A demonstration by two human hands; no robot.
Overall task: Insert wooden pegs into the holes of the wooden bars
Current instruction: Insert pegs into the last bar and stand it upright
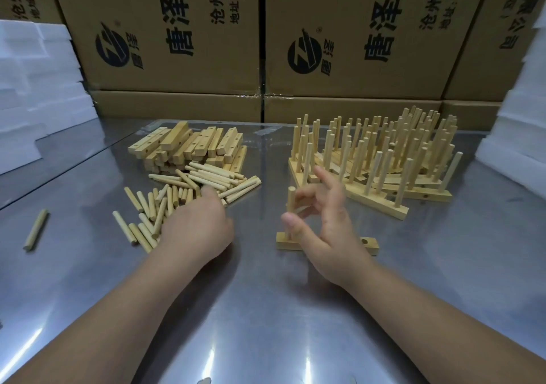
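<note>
pegs point(206, 177) hiding fingertips of left hand point(196, 227), grip unclear; right hand point(322, 221) blurred, spread, covering bar point(373, 246) middle

the left grip point(195, 227) lies palm down on a heap of loose pegs point(206, 178) on the metal table point(266, 310), its fingertips hidden among them. behind the heap sits a stack of bare bars point(183, 144). the right grip point(322, 224), blurred with fingers spread, is over one bar point(369, 246) whose left hole carries an upright peg point(291, 203); whether it touches that peg is unclear. pegged bars point(384, 162) crowd the far right. a stray peg point(36, 230) lies far left. cartons point(177, 44) and white foam point(38, 88) stand behind.
</note>
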